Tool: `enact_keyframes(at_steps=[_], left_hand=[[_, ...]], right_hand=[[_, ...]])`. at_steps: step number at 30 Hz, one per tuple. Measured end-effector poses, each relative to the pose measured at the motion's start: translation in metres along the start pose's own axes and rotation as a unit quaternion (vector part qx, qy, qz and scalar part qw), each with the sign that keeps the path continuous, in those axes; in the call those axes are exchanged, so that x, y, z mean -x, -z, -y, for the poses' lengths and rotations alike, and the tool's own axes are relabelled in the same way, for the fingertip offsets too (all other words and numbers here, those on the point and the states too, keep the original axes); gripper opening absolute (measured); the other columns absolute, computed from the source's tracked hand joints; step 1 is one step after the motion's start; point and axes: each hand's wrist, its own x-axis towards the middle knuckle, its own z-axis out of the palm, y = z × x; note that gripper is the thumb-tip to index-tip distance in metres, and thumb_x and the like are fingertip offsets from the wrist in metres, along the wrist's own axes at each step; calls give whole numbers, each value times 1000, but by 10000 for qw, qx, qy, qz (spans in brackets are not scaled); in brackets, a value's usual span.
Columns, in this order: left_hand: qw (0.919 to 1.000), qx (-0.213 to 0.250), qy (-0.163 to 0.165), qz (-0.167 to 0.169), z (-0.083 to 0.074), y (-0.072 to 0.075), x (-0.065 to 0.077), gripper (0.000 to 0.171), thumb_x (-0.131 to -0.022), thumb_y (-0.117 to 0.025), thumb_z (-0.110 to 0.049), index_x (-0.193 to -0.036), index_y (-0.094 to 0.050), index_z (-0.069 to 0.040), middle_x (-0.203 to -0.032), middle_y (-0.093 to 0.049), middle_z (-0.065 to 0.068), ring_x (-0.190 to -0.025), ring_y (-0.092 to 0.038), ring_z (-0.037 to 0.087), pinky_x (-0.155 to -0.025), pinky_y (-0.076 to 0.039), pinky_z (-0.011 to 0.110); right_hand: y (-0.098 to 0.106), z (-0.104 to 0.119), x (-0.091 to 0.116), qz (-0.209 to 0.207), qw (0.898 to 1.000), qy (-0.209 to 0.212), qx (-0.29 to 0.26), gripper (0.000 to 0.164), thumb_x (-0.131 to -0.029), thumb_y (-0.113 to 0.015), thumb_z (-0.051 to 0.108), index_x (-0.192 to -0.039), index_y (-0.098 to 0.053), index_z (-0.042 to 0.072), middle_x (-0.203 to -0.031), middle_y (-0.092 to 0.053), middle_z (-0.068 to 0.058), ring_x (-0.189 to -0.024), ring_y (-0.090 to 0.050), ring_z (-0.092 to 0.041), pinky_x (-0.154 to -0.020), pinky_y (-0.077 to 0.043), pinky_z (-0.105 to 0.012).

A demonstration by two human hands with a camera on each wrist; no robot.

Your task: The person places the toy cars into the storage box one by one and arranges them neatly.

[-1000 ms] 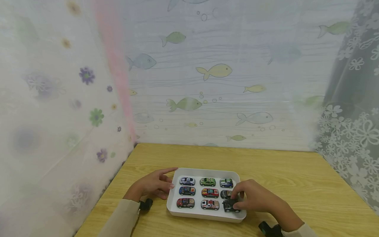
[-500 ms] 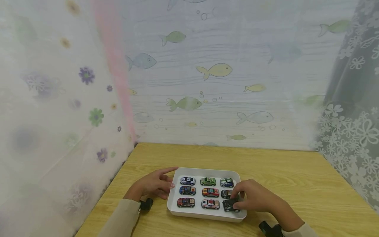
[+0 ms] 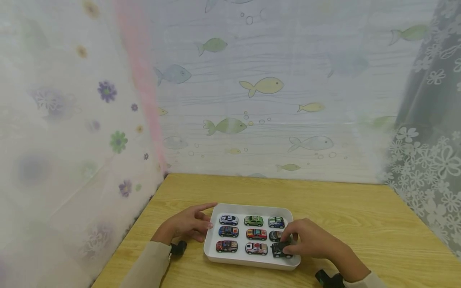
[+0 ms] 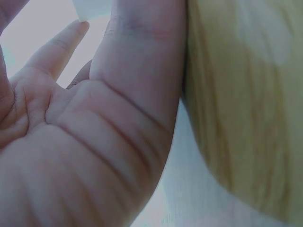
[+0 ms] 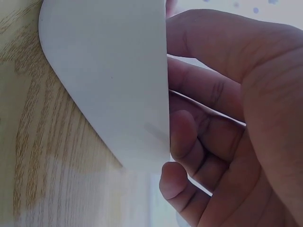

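A white tray (image 3: 252, 264) holds several small toy cars in rows of three. In the head view my right hand (image 3: 313, 240) reaches over the tray's right rim and pinches a black toy car (image 3: 280, 250) at the front right corner. A dark car (image 3: 275, 236) just behind it is partly covered by the fingers. The tray's side wall (image 5: 109, 85) hides the pinched car in the right wrist view. My left hand (image 3: 187, 224) is at the tray's left side, index finger stretched to the back left corner, thumb against the left wall.
The tray stands on a wood-grain table (image 3: 345, 208). Other cars include a red and yellow one (image 3: 256, 234), a green one (image 3: 253, 221) and a white and red one (image 3: 256, 249). Printed curtains (image 3: 230, 100) hang behind and at the sides.
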Motion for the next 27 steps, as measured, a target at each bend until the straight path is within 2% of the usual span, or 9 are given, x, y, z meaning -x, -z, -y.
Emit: enact_keyframes(at_steps=[15,22,27], left_hand=[[10000,-25,-43,-26,-1,1,1,85,-90,-83,-26,-161,-36,-34,-125,-60,17,-93,-75,28,-70,-65,43],[10000,-38,-10,-64,-1,0,1,84,-90,-83,-25,-160,-38,-34,-125,-60,17,-93,-75,28,-71,-65,44],[10000,-84,-16,-43,-1,0,-2,84,-90,-83,-26,-160,-38,-35,-126,-61,17,-94,-75,28,-71,-65,44]], right_hand=[[2,1,-1,14,9999,138,10,13,-88,-84,35,-96,-78,26,-96,-71,14,-76,-58,-5,-65,-49,-21],[1,0,0,51,9999,-92,4,13,-88,-83,37,-96,-78,28,-96,-71,15,-78,-59,-7,-66,-49,-21],[1,-2,0,58,10000,-45,5,13,-89,-82,38,-97,-78,28,-98,-71,15,-78,-59,-6,-66,-50,-21]])
